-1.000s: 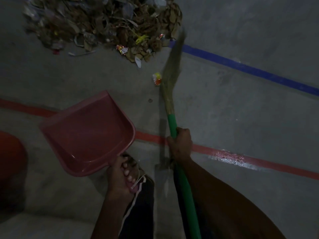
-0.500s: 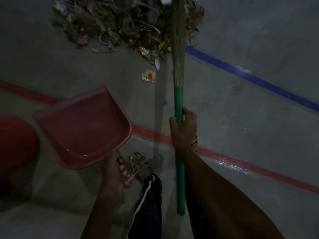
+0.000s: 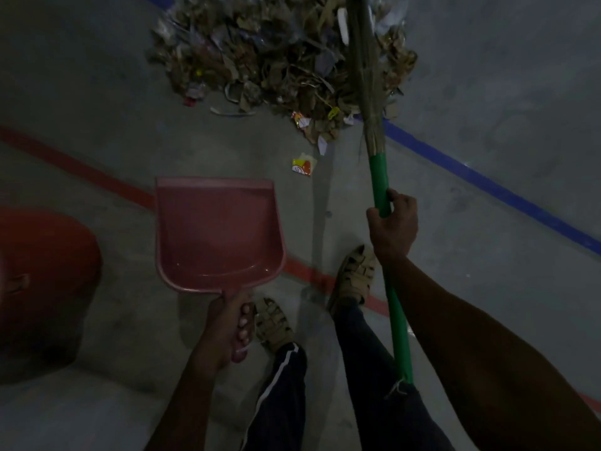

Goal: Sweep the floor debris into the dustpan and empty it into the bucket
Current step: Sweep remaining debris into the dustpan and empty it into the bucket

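Debris pile (image 3: 279, 56) sat on the grey floor (image 3: 487, 239) at the top of the view: dry leaves, paper scraps, bits of wrapper. One yellow-orange wrapper (image 3: 304, 166) lay apart from the pile, between it and the dustpan. Right hand (image 3: 393, 224) was wrapped around the broom (image 3: 379, 177) on its green handle, fingers curled fully round it. Straw bristles reached up over the right edge of the pile; contact with the floor couldn't be judged. Left hand (image 3: 227, 327) gripped the handle of the pink dustpan (image 3: 218, 234), fingers curled round it. Pan was empty, mouth facing the pile, well short of it; whether it touched the floor wasn't clear. Red bucket (image 3: 42, 281) stood at the left edge, just beside the dustpan, partly cut off. Red line (image 3: 78, 169) ran under the pan and between the feet; blue line (image 3: 487, 185) ran diagonally on the right. Both sandals (image 3: 354, 276) were planted near the red line. Lighting was dim.
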A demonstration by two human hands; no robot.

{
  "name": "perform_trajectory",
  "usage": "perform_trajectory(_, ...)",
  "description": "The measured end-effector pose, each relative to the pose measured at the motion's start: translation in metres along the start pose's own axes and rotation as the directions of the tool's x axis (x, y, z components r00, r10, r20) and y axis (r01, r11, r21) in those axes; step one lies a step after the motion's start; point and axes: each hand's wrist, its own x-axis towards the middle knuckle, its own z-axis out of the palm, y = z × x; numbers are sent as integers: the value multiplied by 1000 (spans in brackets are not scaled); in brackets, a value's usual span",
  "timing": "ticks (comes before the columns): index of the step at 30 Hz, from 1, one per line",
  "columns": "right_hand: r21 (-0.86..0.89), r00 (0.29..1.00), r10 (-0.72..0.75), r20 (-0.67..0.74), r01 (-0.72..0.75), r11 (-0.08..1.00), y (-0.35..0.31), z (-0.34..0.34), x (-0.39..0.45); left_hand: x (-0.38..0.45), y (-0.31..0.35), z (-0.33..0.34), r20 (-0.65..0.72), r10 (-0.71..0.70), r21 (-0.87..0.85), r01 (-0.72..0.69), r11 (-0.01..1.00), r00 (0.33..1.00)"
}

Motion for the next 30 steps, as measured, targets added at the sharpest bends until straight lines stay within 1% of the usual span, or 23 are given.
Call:
perform_trajectory(5, -59, 999, 28, -34, -30, 998, 6, 19, 62, 27, 27, 33, 26, 8, 89, -10, 996, 1000)
perform_trajectory(8, -66, 999, 52, -12, -53, 996, 11, 37, 101, 47, 44, 59, 33, 4, 117, -8, 993, 999)
perform_trajectory(11, -91, 997, 70, -10, -71, 993, 18, 43, 138, 61, 56, 87, 49, -41, 194, 31, 981, 998)
perform_trajectory(14, -97, 1000, 25, 8, -25, 995, 27, 42, 172, 75, 66, 110, 37, -83, 265, 70, 962, 996)
perform_trajectory(16, -130, 1000, 15, 7, -14, 991, 33, 43, 200, 91, 70, 122, 36, -92, 279, 79, 957, 995)
perform_trajectory(18, -176, 999, 12, 38, -5, 984, 39, 48, 220, 105, 71, 133, 30, -104, 277, 91, 957, 994)
perform_trajectory(21, -216, 995, -15, 102, 37, 976, 50, 64, 240, 131, 70, 140, 12, -153, 305, 142, 942, 988)
perform_trajectory(23, -234, 993, -21, 117, 49, 971, 59, 81, 246, 153, 68, 139, 17, -149, 341, 134, 930, 989)
perform_trajectory(25, -244, 994, -18, 109, 44, 969, 66, 101, 246, 172, 69, 135, 42, -141, 389, 114, 914, 989)
perform_trajectory(27, -239, 996, -11, 86, 31, 970, 70, 121, 243, 189, 68, 127, 65, -167, 435, 123, 892, 984)
perform_trajectory(30, -221, 998, -9, 58, 21, 975, 72, 150, 235, 210, 64, 114, 71, -192, 449, 141, 882, 979)
